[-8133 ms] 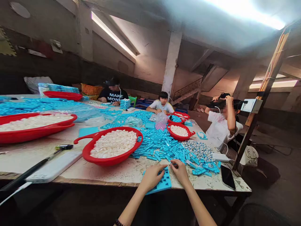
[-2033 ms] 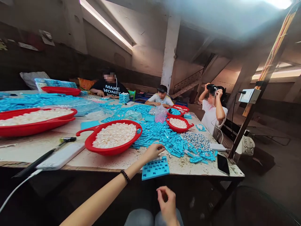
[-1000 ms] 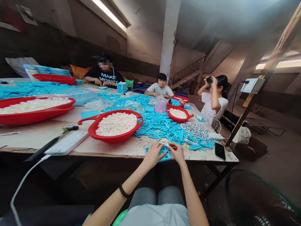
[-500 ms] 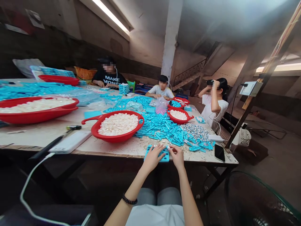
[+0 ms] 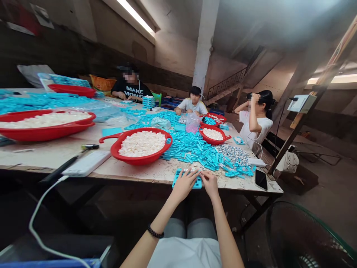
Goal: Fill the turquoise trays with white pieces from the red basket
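A blue plastic tray with square openings (image 5: 198, 184) lies at the table's front edge. My left hand (image 5: 186, 181) rests flat across it, fingers stretched out and slightly apart, covering much of the tray. At the tray's upper right corner, my right hand (image 5: 209, 182) has thumb and forefinger pinched together. Whatever sits between those fingertips is too small and covered to make out. A few small white pieces (image 5: 194, 169) show along the tray's far side, just beyond my left fingertips.
Behind the tray spreads a heap of blue plastic pieces (image 5: 192, 149), beside small silvery parts (image 5: 232, 154). A red basket of white pieces (image 5: 141, 160) stands left, near a hammer (image 5: 90, 147) and a white power bank (image 5: 87, 163). A phone (image 5: 261, 180) lies right. Several people sit around.
My right fingertips have shifted slightly left and inward over the tray's corner, and the white piece visible at them before is now hidden. My left hand stays on the tray.
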{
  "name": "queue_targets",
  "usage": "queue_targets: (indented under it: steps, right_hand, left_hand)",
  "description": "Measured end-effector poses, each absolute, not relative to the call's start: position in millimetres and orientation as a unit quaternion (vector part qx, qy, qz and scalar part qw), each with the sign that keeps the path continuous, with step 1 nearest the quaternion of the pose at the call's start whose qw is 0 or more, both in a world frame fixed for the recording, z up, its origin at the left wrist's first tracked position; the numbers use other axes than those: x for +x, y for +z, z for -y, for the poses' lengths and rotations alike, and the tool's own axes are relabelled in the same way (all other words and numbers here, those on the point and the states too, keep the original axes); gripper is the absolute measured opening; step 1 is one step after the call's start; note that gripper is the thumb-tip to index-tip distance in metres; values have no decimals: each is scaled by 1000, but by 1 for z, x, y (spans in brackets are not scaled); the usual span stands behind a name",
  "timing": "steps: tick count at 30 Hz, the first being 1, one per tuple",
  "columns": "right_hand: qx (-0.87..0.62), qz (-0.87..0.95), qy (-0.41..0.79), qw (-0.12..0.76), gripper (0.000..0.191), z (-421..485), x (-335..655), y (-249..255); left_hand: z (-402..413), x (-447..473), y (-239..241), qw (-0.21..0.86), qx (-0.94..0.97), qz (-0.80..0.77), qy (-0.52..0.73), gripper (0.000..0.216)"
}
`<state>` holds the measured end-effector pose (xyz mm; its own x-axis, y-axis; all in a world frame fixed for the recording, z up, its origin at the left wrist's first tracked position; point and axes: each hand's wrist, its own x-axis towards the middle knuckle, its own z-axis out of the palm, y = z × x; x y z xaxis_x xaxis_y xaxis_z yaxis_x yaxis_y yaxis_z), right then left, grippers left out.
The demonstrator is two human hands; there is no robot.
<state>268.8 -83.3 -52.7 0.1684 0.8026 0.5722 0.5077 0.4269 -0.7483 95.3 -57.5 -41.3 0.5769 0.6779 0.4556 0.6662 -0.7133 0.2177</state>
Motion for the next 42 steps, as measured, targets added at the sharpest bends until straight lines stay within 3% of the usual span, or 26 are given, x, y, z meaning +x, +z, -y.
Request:
queue_targets:
  steps: [20,25,42]
  right_hand:
    - [-511,681,83,517,31,84,276,-57]
    - [-512,684,81,514,31,85,276,-55]
    - [-522,696,61,490,33,85,278,-55]
  left_hand:
    - [62,97,-41,-54,907,-354,221,65]
    - [62,95,-44,-65,916,-333,212,83]
    - [63,97,-42,-64,913,-339,219,79]
